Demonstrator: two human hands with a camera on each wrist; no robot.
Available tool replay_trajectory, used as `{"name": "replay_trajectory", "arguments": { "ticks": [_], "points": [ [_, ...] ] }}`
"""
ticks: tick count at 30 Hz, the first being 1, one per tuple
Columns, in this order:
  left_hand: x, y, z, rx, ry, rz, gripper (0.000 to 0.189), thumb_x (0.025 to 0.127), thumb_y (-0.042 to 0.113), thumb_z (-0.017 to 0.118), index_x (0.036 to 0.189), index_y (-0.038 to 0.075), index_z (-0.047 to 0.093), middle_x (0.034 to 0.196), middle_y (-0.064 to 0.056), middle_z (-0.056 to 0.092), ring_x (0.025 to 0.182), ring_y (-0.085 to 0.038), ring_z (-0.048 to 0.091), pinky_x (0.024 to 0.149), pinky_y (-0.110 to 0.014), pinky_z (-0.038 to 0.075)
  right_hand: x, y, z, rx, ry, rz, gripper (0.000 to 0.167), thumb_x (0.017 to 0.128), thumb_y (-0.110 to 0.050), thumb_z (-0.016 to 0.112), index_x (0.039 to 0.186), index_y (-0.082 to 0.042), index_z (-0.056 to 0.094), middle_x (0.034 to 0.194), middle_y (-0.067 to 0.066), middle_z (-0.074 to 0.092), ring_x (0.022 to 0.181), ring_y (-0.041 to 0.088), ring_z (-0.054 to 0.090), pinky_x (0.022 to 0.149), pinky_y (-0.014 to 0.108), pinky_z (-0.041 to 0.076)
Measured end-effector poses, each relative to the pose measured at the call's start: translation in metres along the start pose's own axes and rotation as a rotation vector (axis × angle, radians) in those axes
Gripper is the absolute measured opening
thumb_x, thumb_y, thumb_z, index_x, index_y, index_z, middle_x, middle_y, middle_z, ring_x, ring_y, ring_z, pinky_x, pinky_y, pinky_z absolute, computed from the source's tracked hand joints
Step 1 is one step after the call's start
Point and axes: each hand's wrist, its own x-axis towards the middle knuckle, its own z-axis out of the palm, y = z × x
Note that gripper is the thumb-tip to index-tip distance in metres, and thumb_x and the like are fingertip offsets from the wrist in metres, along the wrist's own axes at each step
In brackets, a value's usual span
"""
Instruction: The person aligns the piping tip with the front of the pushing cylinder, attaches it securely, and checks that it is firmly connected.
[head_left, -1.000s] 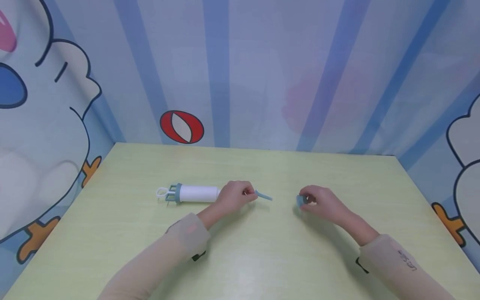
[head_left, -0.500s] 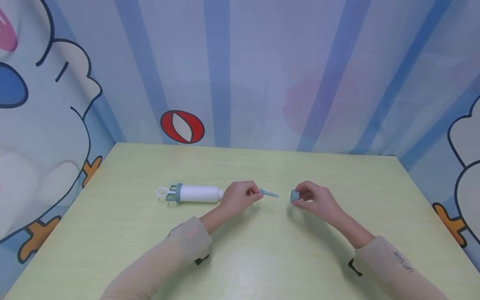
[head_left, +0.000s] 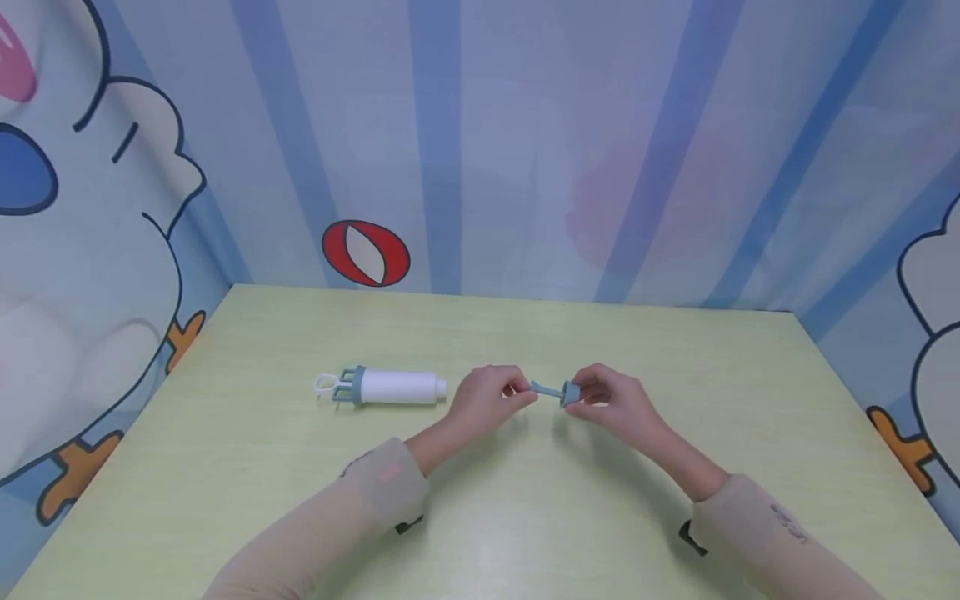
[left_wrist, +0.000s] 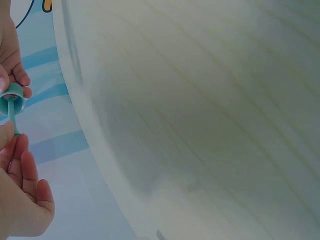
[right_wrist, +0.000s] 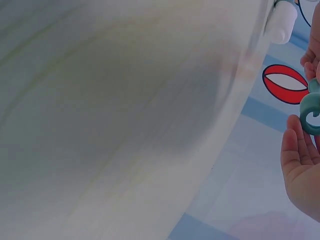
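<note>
In the head view my left hand (head_left: 491,398) pinches a slim teal stem (head_left: 547,390) that flares near the fingers. My right hand (head_left: 621,403) holds a small teal ring cap (head_left: 571,393) by its side, its open mouth facing left. The stem's thin end reaches into the mouth of the cap. Seen from the left wrist, the stem (left_wrist: 12,114) runs up into the round cap (left_wrist: 12,99). In the right wrist view, the cap (right_wrist: 309,107) shows a hole in its end. Both hands are held over the table.
A large white syringe-like tube (head_left: 397,387) with a teal collar and a white ring handle (head_left: 326,384) lies left of my hands on the pale yellow-green table (head_left: 480,508). A printed cartoon curtain (head_left: 502,150) stands behind the table's back edge.
My right hand has moved left with the ring cap and turned its mouth toward the stem. My left hand has shifted slightly right, bringing the stem's thin end into the cap.
</note>
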Motion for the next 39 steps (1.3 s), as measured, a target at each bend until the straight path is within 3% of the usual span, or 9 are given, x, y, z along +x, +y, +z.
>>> {"name": "replay_trajectory", "arguments": {
  "ticks": [11, 22, 30, 39],
  "points": [
    [-0.002, 0.003, 0.001, 0.003, -0.004, 0.028, 0.013, 0.08, 0.03, 0.063, 0.073, 0.02, 0.063, 0.071, 0.01, 0.06, 0.069, -0.006, 0.051, 0.061, -0.018, 0.039, 0.003, -0.009, 0.01, 0.014, -0.031, -0.037, 0.028, 0.075, -0.015, 0.07, 0.096, -0.001, 0.058, 0.088, 0.01, 0.064, 0.079, 0.016, 0.061, 0.072, 0.026, 0.049],
    [-0.002, 0.002, 0.004, -0.003, -0.026, 0.092, 0.01, 0.081, 0.027, 0.063, 0.078, 0.018, 0.066, 0.077, 0.009, 0.064, 0.072, -0.006, 0.054, 0.064, -0.017, 0.04, 0.001, -0.033, 0.012, 0.008, -0.048, -0.05, 0.024, 0.075, -0.003, 0.066, 0.096, 0.004, 0.056, 0.089, 0.016, 0.063, 0.079, 0.022, 0.061, 0.072, 0.03, 0.049],
    [-0.003, 0.002, 0.004, -0.04, -0.056, 0.147, 0.011, 0.082, 0.023, 0.062, 0.082, 0.015, 0.068, 0.086, 0.004, 0.067, 0.077, -0.008, 0.057, 0.068, -0.017, 0.043, 0.006, -0.014, 0.017, 0.002, -0.056, -0.055, 0.025, 0.077, -0.013, 0.068, 0.098, -0.005, 0.058, 0.091, 0.007, 0.063, 0.08, 0.013, 0.06, 0.073, 0.024, 0.048],
    [-0.002, -0.001, 0.006, -0.016, -0.068, 0.197, 0.011, 0.081, 0.021, 0.063, 0.085, 0.013, 0.071, 0.086, 0.003, 0.067, 0.078, -0.007, 0.058, 0.068, -0.015, 0.045, 0.006, -0.014, 0.019, 0.008, -0.076, -0.107, 0.023, 0.076, -0.012, 0.068, 0.096, -0.006, 0.059, 0.086, 0.006, 0.064, 0.077, 0.01, 0.06, 0.068, 0.024, 0.048]
  ]
}}
